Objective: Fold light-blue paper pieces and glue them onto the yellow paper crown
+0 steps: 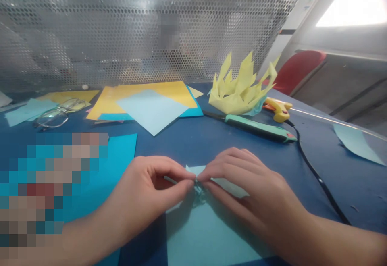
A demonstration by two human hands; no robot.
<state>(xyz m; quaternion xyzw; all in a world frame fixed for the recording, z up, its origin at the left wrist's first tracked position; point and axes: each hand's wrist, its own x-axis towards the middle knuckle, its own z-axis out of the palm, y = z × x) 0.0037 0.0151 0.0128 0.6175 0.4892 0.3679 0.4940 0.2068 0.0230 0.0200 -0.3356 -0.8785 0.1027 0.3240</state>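
My left hand [148,197] and my right hand [244,189] meet at the near middle of the blue table [187,145]. Both pinch the same light blue folded paper [205,229] at a small crumpled spot where thumbs and forefingers touch. The lower part of the sheet lies flat on the table under my hands. A folded flap sticks out beneath my right fingers.
A bright blue sheet [121,157] lies at the left. Yellow and pale blue sheets [151,104] are stacked farther back, with eyeglasses [57,115] to their left. A yellow folded paper shape [240,88], a green craft knife [256,128], a yellow glue gun [279,111] with its black cord [317,177] sit right. A perforated metal screen [136,28] closes the back.
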